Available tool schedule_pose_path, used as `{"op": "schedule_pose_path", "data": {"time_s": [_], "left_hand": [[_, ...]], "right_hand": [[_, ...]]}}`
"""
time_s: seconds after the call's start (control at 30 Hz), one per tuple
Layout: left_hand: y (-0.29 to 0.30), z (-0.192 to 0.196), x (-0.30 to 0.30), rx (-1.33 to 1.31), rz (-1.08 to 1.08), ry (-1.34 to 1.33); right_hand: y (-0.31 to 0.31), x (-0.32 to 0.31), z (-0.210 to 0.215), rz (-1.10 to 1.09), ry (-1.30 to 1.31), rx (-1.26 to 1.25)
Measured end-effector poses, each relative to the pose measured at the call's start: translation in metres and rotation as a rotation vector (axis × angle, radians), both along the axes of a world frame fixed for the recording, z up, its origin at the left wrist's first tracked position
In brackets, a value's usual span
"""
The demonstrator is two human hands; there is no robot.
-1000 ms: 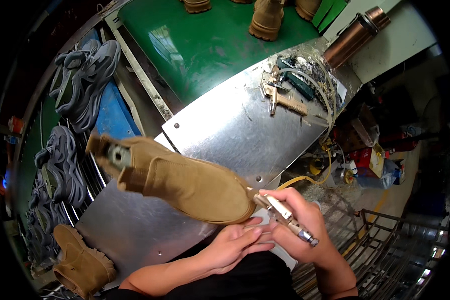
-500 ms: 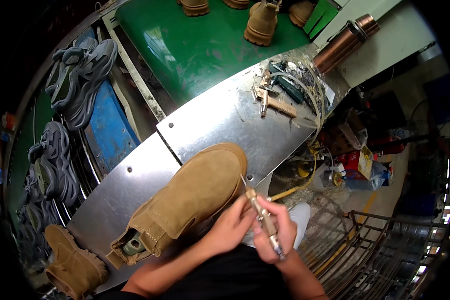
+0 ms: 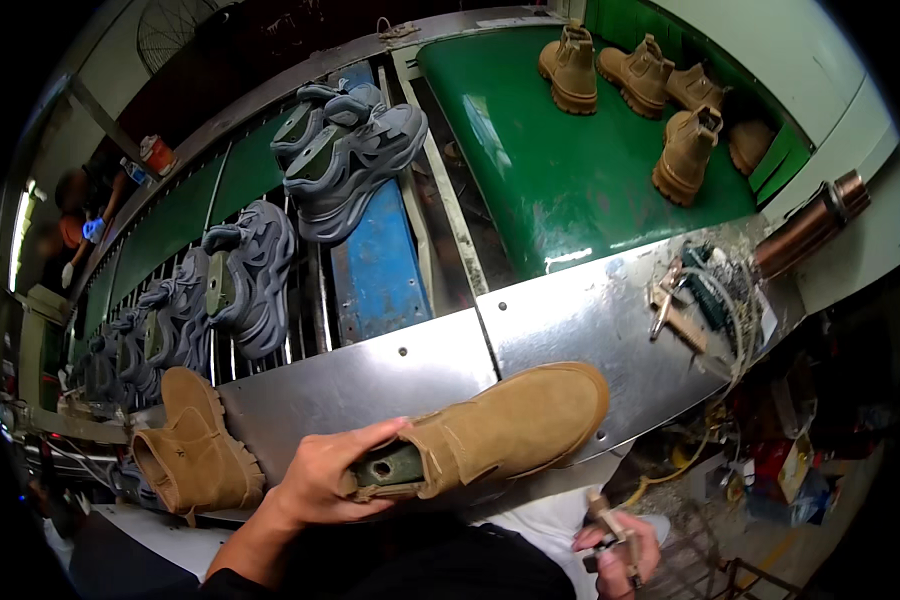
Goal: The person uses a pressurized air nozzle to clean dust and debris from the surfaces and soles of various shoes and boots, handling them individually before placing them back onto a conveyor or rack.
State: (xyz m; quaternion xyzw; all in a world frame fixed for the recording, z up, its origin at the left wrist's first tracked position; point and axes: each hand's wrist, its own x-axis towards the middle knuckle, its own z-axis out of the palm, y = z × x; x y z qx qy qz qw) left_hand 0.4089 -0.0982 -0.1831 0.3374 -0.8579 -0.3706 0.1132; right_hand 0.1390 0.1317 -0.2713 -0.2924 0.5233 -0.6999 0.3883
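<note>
A tan suede boot [image 3: 515, 420] lies along the near edge of the metal worktop, toe to the right, with a dark green last [image 3: 395, 467] inside its opening. My left hand [image 3: 320, 475] is closed around the ankle end, thumb on top and fingers below. Lower right, my right hand [image 3: 638, 548] is closed around a slim brass-coloured tool [image 3: 602, 512], apart from the boot and over my lap. Left of my left hand stands another tan boot [image 3: 210, 440], its ribbed sole turned to the right.
Several grey sneakers [image 3: 255, 280] stand on a roller line at left. Several tan boots [image 3: 685, 155] are on the green belt [image 3: 530, 190]. A copper-coloured flask [image 3: 810, 225], a hand tool [image 3: 675, 310] and hoses lie on the metal worktop [image 3: 580, 325]. Another person's gloved hand [image 3: 93, 230] shows far left.
My left hand has gone from the boot's toe side to its ankle end. The tool in my right hand has left the toe edge and dropped lower. The view has swung left.
</note>
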Motion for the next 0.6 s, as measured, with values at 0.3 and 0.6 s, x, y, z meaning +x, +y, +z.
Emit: {"op": "schedule_pose_path", "data": {"time_s": [0.3,0.6], "left_hand": [[-0.108,-0.058,-0.082,0.783,0.829,1.027],[-0.447,-0.071,-0.310,-0.462,0.783,0.137]], "right_hand": [[-0.131,-0.081,-0.023,-0.120,0.670,0.059],[-0.188,-0.088,-0.015,0.335,1.148,0.117]]}}
